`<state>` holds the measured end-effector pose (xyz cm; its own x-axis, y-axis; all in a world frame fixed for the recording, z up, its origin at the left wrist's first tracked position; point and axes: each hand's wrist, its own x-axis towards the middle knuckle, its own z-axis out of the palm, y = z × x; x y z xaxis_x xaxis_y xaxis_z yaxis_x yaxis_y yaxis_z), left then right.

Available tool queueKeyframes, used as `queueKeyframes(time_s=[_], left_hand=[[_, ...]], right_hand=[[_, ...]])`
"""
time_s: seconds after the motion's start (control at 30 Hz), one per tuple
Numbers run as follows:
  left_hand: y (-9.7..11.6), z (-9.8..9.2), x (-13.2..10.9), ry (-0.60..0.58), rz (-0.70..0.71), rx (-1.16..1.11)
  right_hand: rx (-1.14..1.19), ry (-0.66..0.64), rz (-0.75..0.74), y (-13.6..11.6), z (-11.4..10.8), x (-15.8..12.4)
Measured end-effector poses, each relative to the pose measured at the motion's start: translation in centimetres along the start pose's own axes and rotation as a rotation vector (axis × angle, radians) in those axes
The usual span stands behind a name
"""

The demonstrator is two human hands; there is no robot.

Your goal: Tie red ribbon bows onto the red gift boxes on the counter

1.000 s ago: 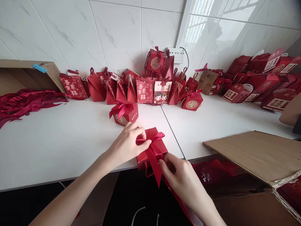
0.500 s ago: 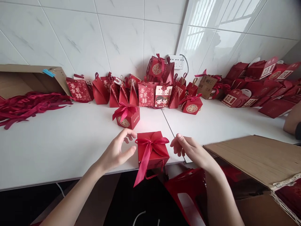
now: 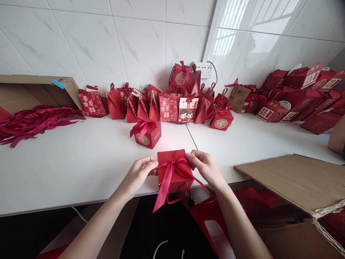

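A red gift box [image 3: 179, 184] sits at the table's front edge, its petal-like top flaps folded together. Across the top runs a crimson ribbon [image 3: 167, 176] tied in a bow, one tail hanging down the front and another trailing to the right. My left hand [image 3: 142, 171] pinches the bow's left loop beside the box. On the other side my right hand [image 3: 203, 165] pinches the right loop between thumb and fingers. A twisted red cord [image 3: 176, 199] hangs from the box's front. Behind it stands another red box [image 3: 148, 136] with a bow on top.
Several red gift bags and boxes [image 3: 168, 108] line the wall, with a power strip [image 3: 203, 70] behind them. Loose ribbons [image 3: 35, 120] lie at left by a cardboard box [image 3: 72, 90]. More boxes [image 3: 299, 97] are piled right, near a person's arm [image 3: 336, 135]. An open carton [image 3: 293, 176] stands front right.
Both hands have moved inward from beside the box and taken hold of the bow's loops. A ribbon tail now shows at the box's right.
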<state>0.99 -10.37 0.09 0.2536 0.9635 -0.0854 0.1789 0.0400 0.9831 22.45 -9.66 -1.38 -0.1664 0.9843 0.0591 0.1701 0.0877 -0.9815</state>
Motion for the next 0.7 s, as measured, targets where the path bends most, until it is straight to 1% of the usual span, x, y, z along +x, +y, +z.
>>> queueKeyframes(time_s=[0.17,0.23,0.33,0.4,0.5,0.57,0.63,0.67,0.7], left_hand=[[-0.7,0.5,0.2,-0.028,-0.045,-0.158],[-0.8,0.4,0.2,-0.033,-0.048,-0.148],[-0.8,-0.1,0.2,-0.039,-0.014,-0.069],[-0.6,-0.5,0.2,-0.047,0.021,-0.014],[-0.1,-0.9,0.1,-0.040,0.062,0.109],[0.5,-1.0,-0.1,-0.028,0.088,0.207],[1.2,-0.9,-0.2,-0.018,0.116,0.269],[1.5,-0.9,-0.2,-0.012,0.126,0.284],[1.8,-0.8,-0.2,-0.008,0.132,0.291]], right_hand=[[0.175,-0.010,0.041,1.6,0.6,0.0],[0.188,-0.013,0.051,1.7,0.5,-0.2],[0.102,-0.013,0.045,1.3,0.0,-0.4],[0.030,0.045,0.027,0.8,-0.6,-0.8],[-0.066,0.173,-0.013,0.0,-1.1,-1.9],[-0.164,0.255,-0.101,-0.8,-1.1,-2.8],[-0.292,0.306,-0.271,-1.8,-0.7,-3.6],[-0.357,0.298,-0.362,-2.4,-0.4,-3.8],[-0.419,0.260,-0.441,-3.0,0.0,-3.9]])
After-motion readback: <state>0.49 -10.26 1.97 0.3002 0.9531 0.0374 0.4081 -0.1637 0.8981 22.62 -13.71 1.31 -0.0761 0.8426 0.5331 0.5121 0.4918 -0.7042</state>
